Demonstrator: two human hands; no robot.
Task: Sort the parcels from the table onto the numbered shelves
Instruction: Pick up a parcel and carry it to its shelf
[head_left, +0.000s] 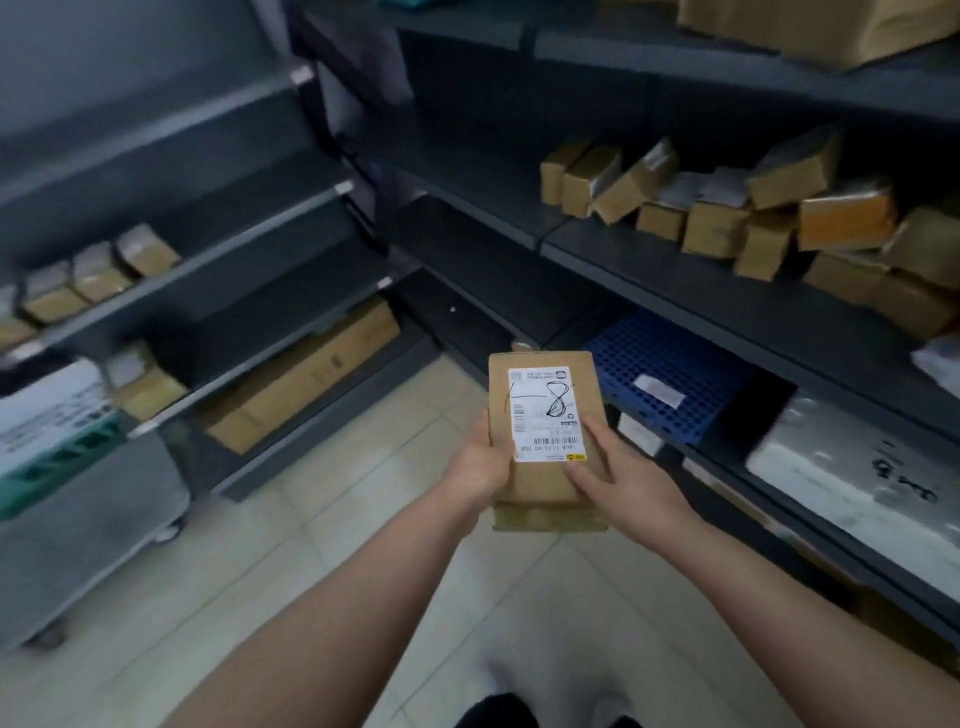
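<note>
My left grip (480, 462) curls round the left edge of a brown parcel (540, 488). My right grip (623, 475) pinches its right side, fingers on the white label (545, 415) marked 8. I hold it over the tiled floor (363, 519), between dark shelves (649, 260) carrying small boxes (717, 228).

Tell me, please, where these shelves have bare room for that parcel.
For the parcel, barest is the middle right shelf between the corner and the heap of brown boxes. The left rack's shelf is free right of its row of small boxes. Crowded: that heap and the blue crate beneath.
</note>
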